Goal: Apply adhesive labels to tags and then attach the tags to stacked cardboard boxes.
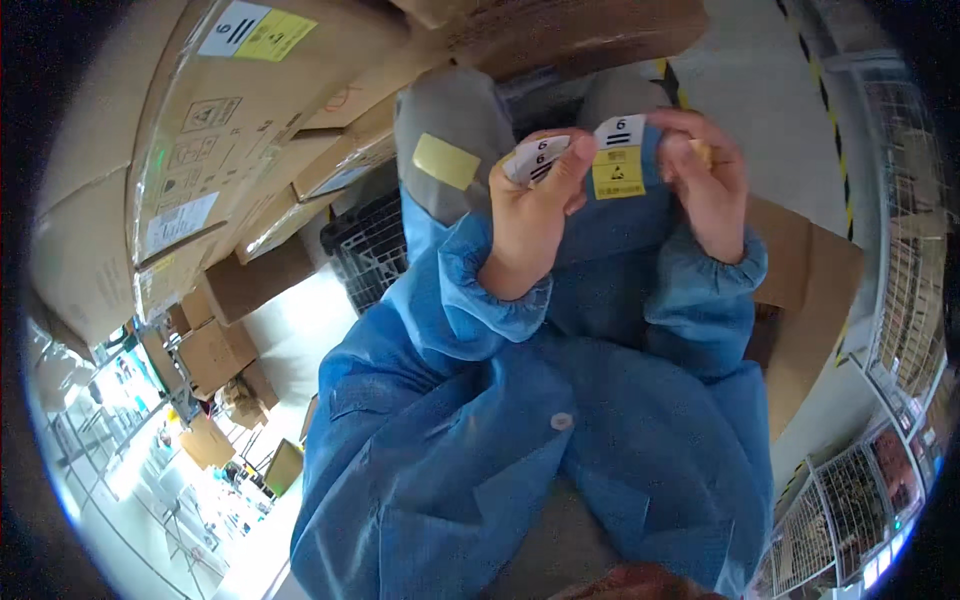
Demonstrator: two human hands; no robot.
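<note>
My left hand (530, 220) is closed, its thumb pressed over a small bunch of white labels (541, 158). Between the two hands hangs a single label (620, 172), white on top with black print and yellow below with a triangle symbol. Its left edge meets my left thumb. My right hand (717, 185) is bent at the right of that label, thumb and fingers pinched together, with a bit of yellow showing at the fingertips. A plain yellow sticker (446, 162) lies on my left knee. Blue sleeves cover both forearms.
Large cardboard boxes (270, 110) are stacked at the left, one bearing a similar white-and-yellow label (258, 32). A black plastic pallet (370, 240) sits on the floor beside my leg. An open carton (815, 290) stands to my right, and wire cages (905, 250) line the far right.
</note>
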